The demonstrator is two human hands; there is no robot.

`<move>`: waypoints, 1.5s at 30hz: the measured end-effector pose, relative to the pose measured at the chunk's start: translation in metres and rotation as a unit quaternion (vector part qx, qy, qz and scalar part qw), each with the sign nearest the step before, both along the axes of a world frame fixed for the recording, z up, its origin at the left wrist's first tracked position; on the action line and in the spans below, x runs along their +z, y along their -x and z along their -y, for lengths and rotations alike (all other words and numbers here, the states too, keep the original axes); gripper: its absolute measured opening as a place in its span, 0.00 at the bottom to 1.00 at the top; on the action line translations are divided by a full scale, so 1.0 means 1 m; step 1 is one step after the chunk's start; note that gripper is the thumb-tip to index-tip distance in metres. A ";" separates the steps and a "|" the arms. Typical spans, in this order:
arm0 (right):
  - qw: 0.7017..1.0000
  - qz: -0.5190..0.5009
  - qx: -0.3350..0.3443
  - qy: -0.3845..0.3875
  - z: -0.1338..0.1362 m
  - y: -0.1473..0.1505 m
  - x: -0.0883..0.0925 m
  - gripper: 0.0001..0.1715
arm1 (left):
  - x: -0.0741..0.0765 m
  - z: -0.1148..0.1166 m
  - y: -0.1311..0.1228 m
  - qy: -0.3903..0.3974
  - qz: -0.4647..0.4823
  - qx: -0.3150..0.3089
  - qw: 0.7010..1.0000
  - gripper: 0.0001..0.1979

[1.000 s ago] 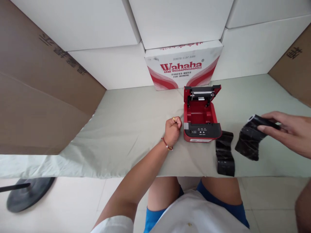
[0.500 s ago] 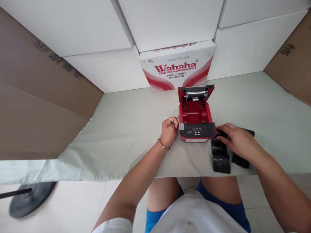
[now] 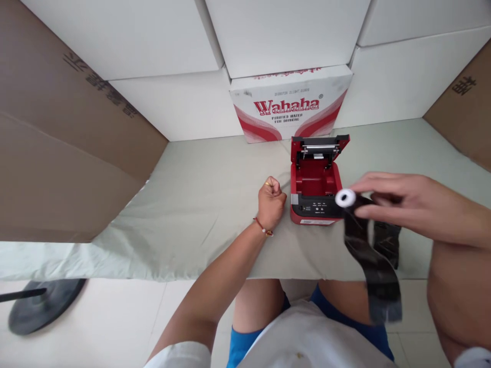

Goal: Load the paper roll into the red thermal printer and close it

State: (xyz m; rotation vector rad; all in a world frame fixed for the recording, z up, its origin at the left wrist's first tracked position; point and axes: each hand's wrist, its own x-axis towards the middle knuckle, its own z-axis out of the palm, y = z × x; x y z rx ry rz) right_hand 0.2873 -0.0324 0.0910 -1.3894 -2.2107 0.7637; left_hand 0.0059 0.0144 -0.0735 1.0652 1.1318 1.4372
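A: Main item?
B: One black roll (image 3: 346, 199), glossy, white ring on the end, loose tail (image 3: 374, 271) hanging wavy across the edge of the counter (image 3: 207, 194).
A: Where?
B: Right hand (image 3: 402, 204), thumb and fingers pinched on it, by the red machine (image 3: 315, 185), front right corner. Contact unclear.
A: Left hand (image 3: 272, 202)?
B: Fist, nothing visible inside, just beside the machine.
A: Counts?
B: One lid-up machine, one other black piece (image 3: 387, 244), one Wahaha carton (image 3: 289, 112).

Indoor workspace; cartons (image 3: 69, 168); cloth-covered table (image 3: 203, 189)

A Wahaha water carton (image 3: 287, 125) stands before white boxes (image 3: 153, 41), with 2 brown cardboard boxes (image 3: 57, 168) at the sides.
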 end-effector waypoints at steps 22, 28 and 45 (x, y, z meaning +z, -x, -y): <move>0.936 0.345 -0.046 -0.042 -0.074 0.100 -0.039 0.21 | 0.026 0.030 0.002 -0.116 -0.060 0.011 0.991 0.14; 0.989 -0.006 -0.104 -0.101 -0.042 0.068 -0.020 0.16 | 0.030 0.043 0.005 -0.362 -0.204 -0.068 0.907 0.08; 0.947 -0.094 -0.121 -0.284 -0.062 0.050 -0.053 0.25 | 0.027 0.045 0.000 -0.456 -0.366 0.075 0.808 0.08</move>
